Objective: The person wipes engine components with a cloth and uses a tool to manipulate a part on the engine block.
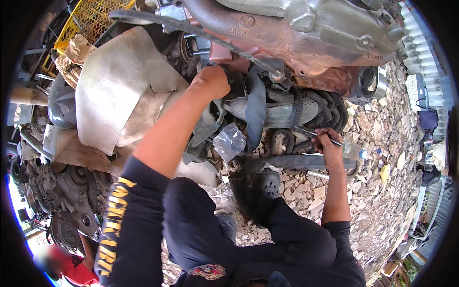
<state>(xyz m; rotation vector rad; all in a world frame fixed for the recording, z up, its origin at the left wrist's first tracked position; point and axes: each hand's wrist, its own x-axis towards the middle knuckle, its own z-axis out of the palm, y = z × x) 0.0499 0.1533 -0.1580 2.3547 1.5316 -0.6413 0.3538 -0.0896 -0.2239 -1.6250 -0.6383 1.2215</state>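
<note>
While the left hand (213, 82) curls at the frame's upper centre, its contents impossible to tell, the right hand (328, 143), right of centre, pinches a slim metal tool (306, 131), seemingly for fine control, its tip near dark coils (333, 112).

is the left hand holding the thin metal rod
No, the thin metal rod is in the right hand, apart from the left hand.

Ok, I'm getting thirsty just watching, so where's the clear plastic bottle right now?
In the head view, right of centre, the clear plastic bottle lies on the broken stones, showing just to the right of the right hand.
</note>
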